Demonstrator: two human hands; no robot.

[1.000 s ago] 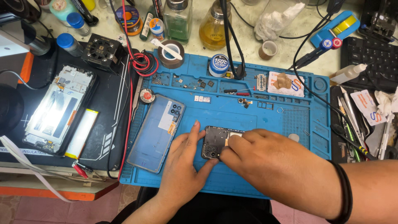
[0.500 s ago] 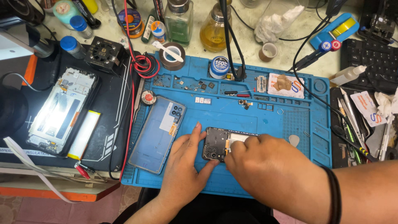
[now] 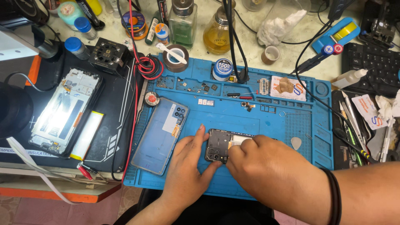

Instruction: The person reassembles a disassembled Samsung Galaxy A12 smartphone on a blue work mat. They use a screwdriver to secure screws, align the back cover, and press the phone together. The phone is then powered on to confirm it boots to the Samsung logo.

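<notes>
On the blue repair mat [image 3: 266,125] the left hand [image 3: 187,164] lies flat, fingertips steadying the small dark phone board [image 3: 219,146], while the right hand [image 3: 271,171] curls its grip narrowly over the board's right part.

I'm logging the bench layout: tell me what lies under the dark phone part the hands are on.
The dark phone part lies on the blue repair mat. The left hand steadies its near edge; the right hand covers its right portion, so anything beneath there is hidden.

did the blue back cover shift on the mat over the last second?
No. The blue back cover keeps the same spot on the blue repair mat, its camera corner just below the round red-and-white dial; only the camera view shifted slightly.
</notes>
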